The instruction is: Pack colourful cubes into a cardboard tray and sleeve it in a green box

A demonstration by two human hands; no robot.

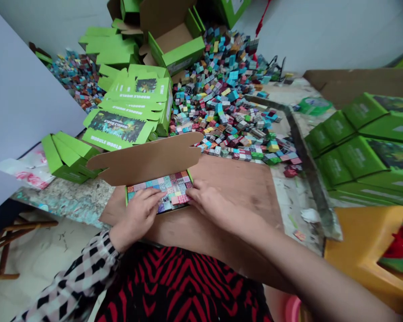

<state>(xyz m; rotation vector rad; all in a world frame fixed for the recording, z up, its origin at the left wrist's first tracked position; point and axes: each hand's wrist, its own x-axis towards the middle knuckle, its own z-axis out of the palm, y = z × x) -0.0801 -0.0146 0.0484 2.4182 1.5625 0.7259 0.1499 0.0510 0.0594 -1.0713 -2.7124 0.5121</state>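
An open cardboard box (123,202) with green sides lies in front of me, its brown lid (147,156) standing up at the back. Small patterned cubes (169,185) in many colours fill it in a flat layer. My left hand (141,210) rests over the left front part of the cubes, its fingers stretched out flat. At the box's right edge is my right hand (204,199), fingers bent together against the side and the outermost cubes. Its fingertips are partly hidden.
A large heap of loose cubes (221,98) covers the back of the table. Flattened green boxes (121,120) lie at the back left. Closed green boxes (366,147) are stacked at right, above a yellow plastic stool (356,232). A metal bar (302,147) borders the heap; green tape (314,106) lies beyond.
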